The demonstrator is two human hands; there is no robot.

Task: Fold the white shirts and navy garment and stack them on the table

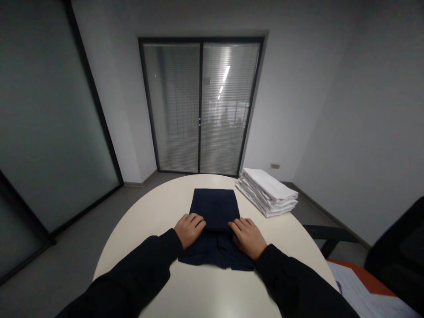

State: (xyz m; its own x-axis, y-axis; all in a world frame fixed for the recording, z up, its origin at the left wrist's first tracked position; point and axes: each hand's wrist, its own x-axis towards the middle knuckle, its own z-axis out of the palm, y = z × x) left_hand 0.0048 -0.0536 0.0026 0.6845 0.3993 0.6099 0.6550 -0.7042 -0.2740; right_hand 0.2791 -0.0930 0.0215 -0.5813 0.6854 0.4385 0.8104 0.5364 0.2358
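Observation:
A dark navy garment (215, 207) lies partly folded in front of me; its far part is a flat, neat panel and its near part is loose and wrinkled. Its exact kind cannot be made out. My left hand (190, 229) is at the left end of the fold across the middle, with fingers curled over the cloth. At the right end of that fold, my right hand (248, 236) has its fingers bent onto the fabric in the same way. Both thumbs are mostly hidden. The round cream table (159, 221) bears the garment.
A stack of folded white cloths (266, 192) sits at the table's right far edge. To the right stand a black chair (397, 247) and an orange-red surface (374, 282) with white papers (357, 287) on it. A glazed double door with blinds (200, 106) is beyond the table.

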